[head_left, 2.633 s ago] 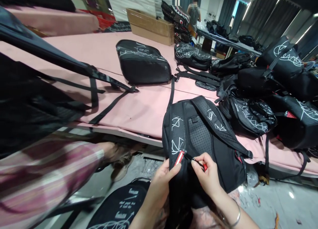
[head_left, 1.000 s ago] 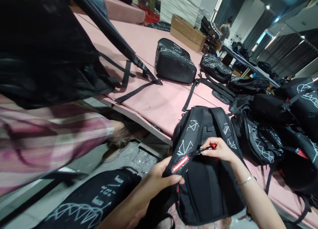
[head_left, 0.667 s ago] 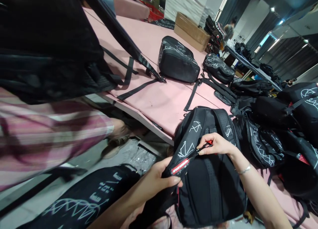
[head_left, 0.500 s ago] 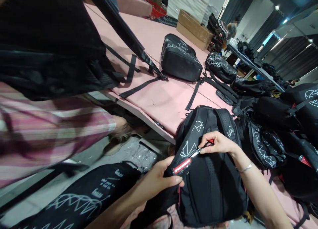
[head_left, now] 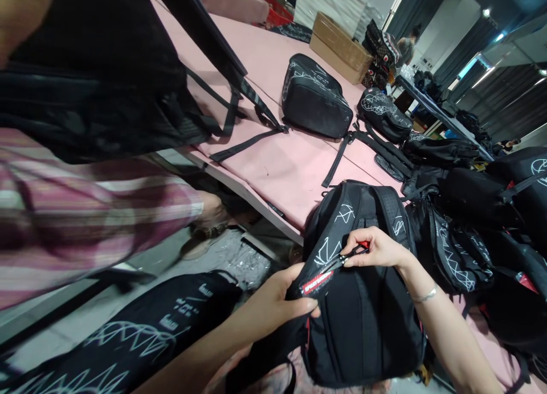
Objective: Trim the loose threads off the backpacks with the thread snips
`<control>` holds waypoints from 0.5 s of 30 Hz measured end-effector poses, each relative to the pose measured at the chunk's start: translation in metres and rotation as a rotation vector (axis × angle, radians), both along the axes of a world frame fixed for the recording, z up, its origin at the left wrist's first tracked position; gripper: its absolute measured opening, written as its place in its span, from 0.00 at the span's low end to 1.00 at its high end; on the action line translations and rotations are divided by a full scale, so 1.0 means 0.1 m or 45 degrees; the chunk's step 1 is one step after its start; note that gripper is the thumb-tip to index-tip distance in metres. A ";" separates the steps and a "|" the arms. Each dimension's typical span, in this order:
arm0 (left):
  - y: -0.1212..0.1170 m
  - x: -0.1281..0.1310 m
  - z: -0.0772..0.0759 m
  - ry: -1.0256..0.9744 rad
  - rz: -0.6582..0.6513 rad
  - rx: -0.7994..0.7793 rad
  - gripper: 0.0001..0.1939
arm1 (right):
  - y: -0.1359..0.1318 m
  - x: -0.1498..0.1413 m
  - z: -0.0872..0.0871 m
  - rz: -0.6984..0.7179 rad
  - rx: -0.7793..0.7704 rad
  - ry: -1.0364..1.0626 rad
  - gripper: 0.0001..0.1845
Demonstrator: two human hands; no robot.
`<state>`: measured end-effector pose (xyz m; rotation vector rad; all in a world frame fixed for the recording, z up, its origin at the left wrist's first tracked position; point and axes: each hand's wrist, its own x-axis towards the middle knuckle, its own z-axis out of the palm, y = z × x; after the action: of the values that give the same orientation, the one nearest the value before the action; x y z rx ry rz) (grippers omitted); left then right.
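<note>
A black backpack (head_left: 363, 325) with white line drawings is propped upright in front of me, its padded back and straps facing me. My left hand (head_left: 290, 303) is closed around one shoulder strap, thumb on top, just below a red label (head_left: 317, 282) with white lettering. In my right hand (head_left: 378, 250) is a pair of small thread snips (head_left: 335, 263), dark with a red part showing between the fingers. Their tips lie at the strap beside the label's upper edge. Whether they touch a thread is too small to tell.
Black backpacks lie on the pink table (head_left: 273, 177), one standing boxy bag (head_left: 316, 97) among them; several crowd the right side. A cardboard box (head_left: 339, 46) sits farther back. At left, a person in plaid clothing (head_left: 85, 211) is beside a large black bag (head_left: 98, 86). Another printed bag (head_left: 171, 325) lies lower left.
The view has shifted slightly. The snips' blades have turned a little at the strap, and the label has tilted with it. Both hands keep their hold.
</note>
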<state>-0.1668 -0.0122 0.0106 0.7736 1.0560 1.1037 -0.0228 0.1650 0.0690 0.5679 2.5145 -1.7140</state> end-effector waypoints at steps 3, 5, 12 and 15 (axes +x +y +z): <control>0.00 0.01 0.08 0.055 0.020 -0.013 0.12 | -0.06 -0.03 0.02 0.036 0.034 0.004 0.16; 0.01 0.02 0.12 0.084 0.036 -0.005 0.13 | -0.10 -0.04 0.04 0.063 0.062 0.013 0.14; 0.03 0.05 0.16 0.174 0.029 0.002 0.13 | -0.20 -0.10 0.13 0.177 0.251 0.038 0.12; 0.02 0.07 0.17 0.178 0.064 -0.017 0.14 | -0.25 -0.12 0.15 0.209 0.313 0.066 0.10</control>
<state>-0.1603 -0.0102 0.0281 0.8267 1.2046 1.0965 -0.0344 0.1397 0.0842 0.3204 2.7419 -1.3942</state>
